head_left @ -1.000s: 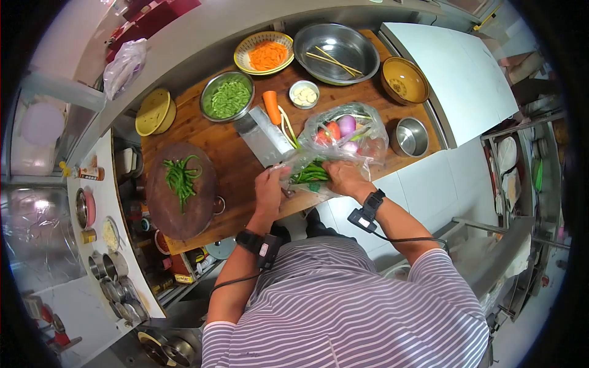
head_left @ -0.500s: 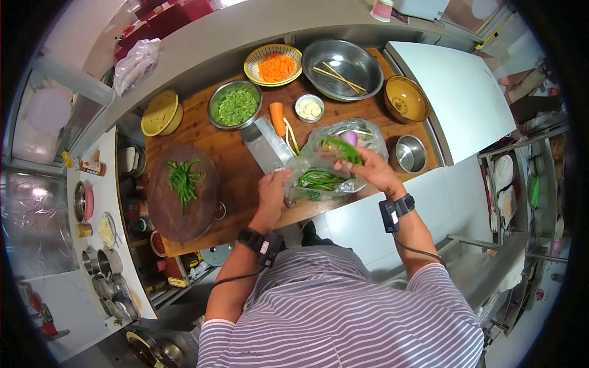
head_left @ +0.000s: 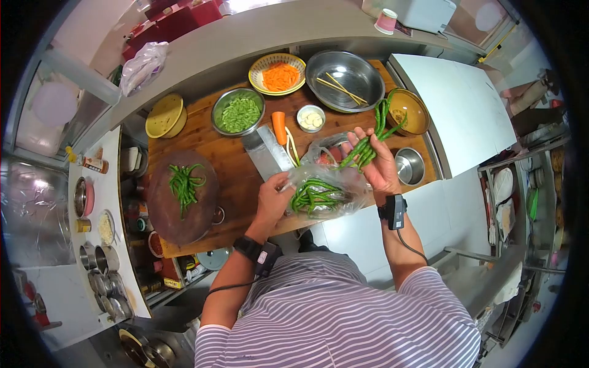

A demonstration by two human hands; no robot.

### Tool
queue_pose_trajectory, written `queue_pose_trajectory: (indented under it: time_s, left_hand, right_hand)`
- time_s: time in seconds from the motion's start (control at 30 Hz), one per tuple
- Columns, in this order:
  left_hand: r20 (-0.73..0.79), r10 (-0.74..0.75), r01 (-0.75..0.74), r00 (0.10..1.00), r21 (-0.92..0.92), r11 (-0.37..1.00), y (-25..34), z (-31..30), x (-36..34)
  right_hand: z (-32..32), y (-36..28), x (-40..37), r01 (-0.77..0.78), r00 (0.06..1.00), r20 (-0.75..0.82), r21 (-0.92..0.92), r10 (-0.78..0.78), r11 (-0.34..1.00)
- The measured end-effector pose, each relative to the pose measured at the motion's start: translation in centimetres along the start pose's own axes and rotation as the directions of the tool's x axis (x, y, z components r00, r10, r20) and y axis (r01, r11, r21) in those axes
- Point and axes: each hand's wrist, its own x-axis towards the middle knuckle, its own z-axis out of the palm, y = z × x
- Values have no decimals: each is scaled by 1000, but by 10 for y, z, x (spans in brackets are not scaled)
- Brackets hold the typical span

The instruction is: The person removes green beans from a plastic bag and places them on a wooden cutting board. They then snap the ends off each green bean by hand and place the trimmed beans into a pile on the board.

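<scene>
My left hand (head_left: 274,197) pinches the edge of a clear plastic bag (head_left: 353,195) at the front of the wooden table. Inside the bag lie several long green chili peppers (head_left: 316,195). My right hand (head_left: 381,167), palm turned up, holds a bunch of green chilies (head_left: 366,151) above the bag's right side. Behind it a second plastic bag (head_left: 311,150) is partly hidden by the hand. A cleaver (head_left: 268,149) lies flat beyond my left hand, beside a carrot (head_left: 279,127). More green chilies (head_left: 184,187) rest on the round chopping board (head_left: 178,224) at left.
Along the back stand a bowl of chopped green vegetable (head_left: 238,114), a basket of cut carrot (head_left: 280,76), a small bowl of sliced garlic (head_left: 310,118) and a large metal basin (head_left: 343,67) with chopsticks. A brown bowl (head_left: 412,110) and steel pot (head_left: 409,167) are at right.
My right hand has turned palm up and lifted its chilies away from the bag. The bag's chilies are more exposed. My left hand stays at the bag's edge.
</scene>
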Motion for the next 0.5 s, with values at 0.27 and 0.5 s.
queue_pose_trajectory:
  time_s: [0.27,0.5]
  left_hand:
    - [62,451,-453,890,231,861,75,-1,-30]
    - [93,420,-424,903,353,834,81,-17,-44]
  right_hand:
    - [42,46,-7,-54,982,-180,26,58,998]
    - [68,97,-11,-227,969,-100,7,227,974]
